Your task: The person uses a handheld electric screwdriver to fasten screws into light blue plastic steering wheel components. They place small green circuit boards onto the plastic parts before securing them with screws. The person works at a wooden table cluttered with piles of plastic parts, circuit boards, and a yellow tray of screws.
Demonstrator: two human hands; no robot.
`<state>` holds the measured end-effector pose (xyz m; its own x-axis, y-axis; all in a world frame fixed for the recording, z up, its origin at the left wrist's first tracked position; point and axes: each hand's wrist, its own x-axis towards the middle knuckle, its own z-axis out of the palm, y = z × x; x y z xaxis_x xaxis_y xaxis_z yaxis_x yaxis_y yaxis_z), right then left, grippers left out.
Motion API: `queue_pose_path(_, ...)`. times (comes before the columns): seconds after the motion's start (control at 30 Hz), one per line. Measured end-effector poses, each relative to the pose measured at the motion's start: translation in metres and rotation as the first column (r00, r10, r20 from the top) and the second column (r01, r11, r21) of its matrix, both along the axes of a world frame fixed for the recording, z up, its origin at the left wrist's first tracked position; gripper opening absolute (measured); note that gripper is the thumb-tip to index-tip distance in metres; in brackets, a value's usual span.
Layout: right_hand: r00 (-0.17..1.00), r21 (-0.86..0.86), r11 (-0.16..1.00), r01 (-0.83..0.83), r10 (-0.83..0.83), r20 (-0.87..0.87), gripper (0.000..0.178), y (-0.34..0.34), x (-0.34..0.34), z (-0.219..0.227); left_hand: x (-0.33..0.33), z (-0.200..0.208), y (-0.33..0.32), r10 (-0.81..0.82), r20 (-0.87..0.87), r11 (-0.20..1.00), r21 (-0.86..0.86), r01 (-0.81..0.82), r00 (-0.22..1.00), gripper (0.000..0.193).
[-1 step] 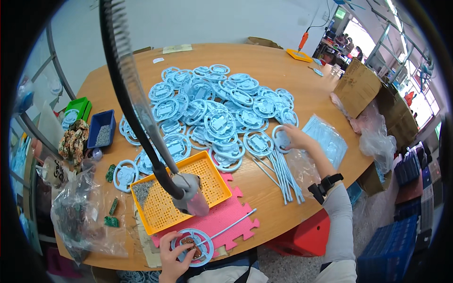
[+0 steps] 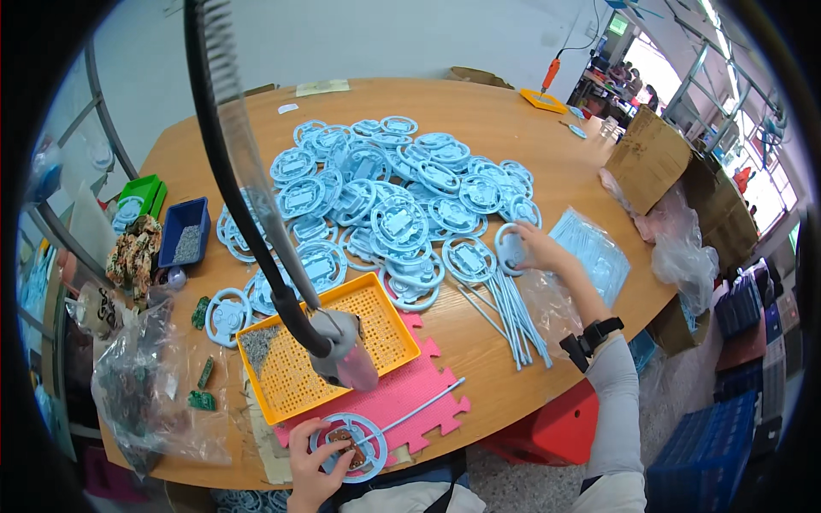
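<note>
Near the front edge, my left hand (image 2: 315,460) has its thumb and fingers closed on a light-blue toy steering wheel (image 2: 381,446) lying on a pink foam mat (image 2: 402,398). A small brown circuit board (image 2: 340,436) sits in its middle, partly under those fingers. A thin light-blue rod (image 2: 425,403) runs from the wheel toward the right. My right arm reaches to the near right side of the heap, where my right hand (image 2: 543,250) grips another light-blue steering wheel part (image 2: 510,248), which stands tilted on its edge. Some right fingertips are hidden behind it.
Many wheel parts form a heap (image 2: 398,224) mid-table. A yellow basket (image 2: 389,329) holds grey screws, below a hanging electric screwdriver (image 2: 346,350). Loose rods (image 2: 513,321) and bagged rods (image 2: 590,256) lie right. Left are a blue screw bin (image 2: 198,227) and green boards (image 2: 202,401).
</note>
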<state>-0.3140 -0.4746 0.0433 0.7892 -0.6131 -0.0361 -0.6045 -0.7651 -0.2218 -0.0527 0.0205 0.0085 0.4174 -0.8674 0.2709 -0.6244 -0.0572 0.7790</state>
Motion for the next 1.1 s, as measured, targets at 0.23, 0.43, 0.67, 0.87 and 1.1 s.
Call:
queue_pose_path(0.23,0.849,-0.008,0.99,0.142,-0.118,0.515,0.073,0.081,0.012,0.059,0.006,0.006,0.007,0.111,-0.031,0.992,-0.049,-0.112,0.993,0.034)
queue_pose_path(0.43,0.883,-0.02,0.965,-0.261,0.247,0.398,0.075,0.238,0.027,0.094,0.005,0.015,0.032,0.346,-0.371,0.938,0.165,-0.306,0.862,0.037)
queue_pose_path(0.67,0.797,0.326,0.73,-0.601,0.514,0.317,0.07,0.347,0.113,0.058,-0.007,0.005,0.045,0.223,-0.707,0.975,0.166,-0.148,0.671,0.04)
queue_pose_path(0.87,0.789,0.136,0.779,-0.612,0.587,0.182,0.069,0.353,0.148,0.027,-0.003,0.007,0.051,0.189,-0.825,0.981,0.177,-0.074,0.532,0.041)
queue_pose_path(1.1,0.787,0.195,0.764,-0.616,0.608,0.103,0.065,0.358,0.159,0.024,-0.002,-0.001,0.054,0.148,-0.844,0.989,0.137,-0.059,0.516,0.038)
